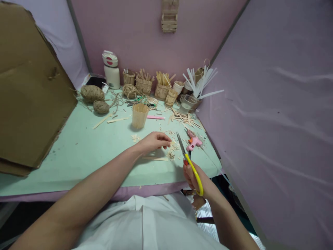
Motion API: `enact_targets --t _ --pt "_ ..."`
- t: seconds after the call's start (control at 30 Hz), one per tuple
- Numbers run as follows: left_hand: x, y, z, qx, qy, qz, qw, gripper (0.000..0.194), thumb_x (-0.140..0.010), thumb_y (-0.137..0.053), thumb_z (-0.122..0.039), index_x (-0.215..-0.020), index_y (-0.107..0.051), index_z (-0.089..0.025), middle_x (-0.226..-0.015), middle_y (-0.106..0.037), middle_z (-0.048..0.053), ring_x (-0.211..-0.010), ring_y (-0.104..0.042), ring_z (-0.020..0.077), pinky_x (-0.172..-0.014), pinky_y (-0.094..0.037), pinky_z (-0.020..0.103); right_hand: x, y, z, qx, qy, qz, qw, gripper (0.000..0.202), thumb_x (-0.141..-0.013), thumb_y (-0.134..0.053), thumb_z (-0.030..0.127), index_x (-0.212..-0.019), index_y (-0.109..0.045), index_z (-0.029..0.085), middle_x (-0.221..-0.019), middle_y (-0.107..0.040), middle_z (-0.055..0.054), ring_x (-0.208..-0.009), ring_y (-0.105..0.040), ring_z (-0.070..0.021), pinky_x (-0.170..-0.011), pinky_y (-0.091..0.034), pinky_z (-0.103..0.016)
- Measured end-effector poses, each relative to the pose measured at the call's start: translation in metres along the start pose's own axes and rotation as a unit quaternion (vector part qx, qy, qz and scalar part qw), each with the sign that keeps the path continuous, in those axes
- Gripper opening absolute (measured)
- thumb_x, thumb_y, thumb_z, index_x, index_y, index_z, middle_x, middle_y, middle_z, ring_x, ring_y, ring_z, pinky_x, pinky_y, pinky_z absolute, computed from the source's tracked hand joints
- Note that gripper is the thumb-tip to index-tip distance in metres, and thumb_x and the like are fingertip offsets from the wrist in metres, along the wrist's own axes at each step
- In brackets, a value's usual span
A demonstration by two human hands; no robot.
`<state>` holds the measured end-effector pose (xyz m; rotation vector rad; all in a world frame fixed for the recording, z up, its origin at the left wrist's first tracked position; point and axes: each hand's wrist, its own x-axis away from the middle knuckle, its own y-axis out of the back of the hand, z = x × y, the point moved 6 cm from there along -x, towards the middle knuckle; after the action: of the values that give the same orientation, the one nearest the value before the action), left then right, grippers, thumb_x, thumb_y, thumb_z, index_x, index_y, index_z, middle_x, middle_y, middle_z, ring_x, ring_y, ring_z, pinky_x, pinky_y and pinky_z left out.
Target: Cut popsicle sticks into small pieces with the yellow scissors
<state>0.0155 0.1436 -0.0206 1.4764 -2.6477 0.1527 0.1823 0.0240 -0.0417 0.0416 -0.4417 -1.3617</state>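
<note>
My right hand (pixel 203 178) grips a pair of scissors (pixel 186 155) with yellow and red handles, blades pointing up and away from me, nearly closed. Left of the blades, my left hand (pixel 153 142) hovers low over the table with thumb and fingers pinched together. Whatever its fingertips hold is too small to make out. Beneath and beside them lie small wood clippings (pixel 171 152) and a flat wooden stick (pixel 155 158). A cup made of pale wooden slats (pixel 139 116) stands just beyond my left hand.
A pink glue gun (pixel 194 142) lies right of the scissors. Behind are a pink pen (pixel 155 117), scattered sticks (pixel 186 118), twine balls (pixel 92 93), stick-filled containers (pixel 144 85) and a clear cup (pixel 186 104) near white glue sticks (pixel 200 81). Cardboard (pixel 31 86) stands at left.
</note>
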Motion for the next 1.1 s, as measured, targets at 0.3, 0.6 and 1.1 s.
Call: enact_targets --t 0.3,0.6,1.1 --pt "-0.003 0.008 -0.005 0.173 -0.058 -0.087 0.979 0.029 -0.063 -0.079 -0.03 -0.08 -0.062 -0.014 -0.074 -0.07 0.003 -0.071 -0.065 0.0128 -0.072 -0.045 0.026 -0.003 -0.01 0.013 -0.019 0.008 -0.001 1.0 0.059 -0.079 -0.038 0.081 -0.081 -0.037 0.022 -0.061 -0.028 0.009 -0.048 -0.017 -0.0067 -0.039 -0.022 -0.019" --pt "0.0 -0.005 0.005 0.221 0.004 -0.043 0.974 0.034 -0.066 -0.078 -0.032 -0.085 -0.055 -0.017 -0.077 -0.068 0.004 -0.062 -0.059 0.0097 -0.056 -0.041 0.021 -0.011 -0.012 0.011 -0.059 0.013 -0.002 0.998 0.061 -0.075 -0.041 0.084 -0.08 -0.036 0.023 -0.057 -0.024 0.01 -0.044 -0.017 -0.0064 -0.036 -0.019 -0.018" --pt "-0.002 -0.014 0.016 0.248 0.042 -0.044 0.967 0.022 -0.071 -0.076 -0.03 -0.08 -0.065 -0.013 -0.071 -0.061 0.002 -0.058 -0.051 0.0058 -0.054 -0.04 0.017 -0.011 -0.016 0.006 -0.05 0.007 0.0 0.999 0.059 -0.076 -0.042 0.082 -0.074 -0.034 0.024 -0.057 -0.026 0.009 -0.046 -0.02 -0.0075 -0.038 -0.021 -0.019"
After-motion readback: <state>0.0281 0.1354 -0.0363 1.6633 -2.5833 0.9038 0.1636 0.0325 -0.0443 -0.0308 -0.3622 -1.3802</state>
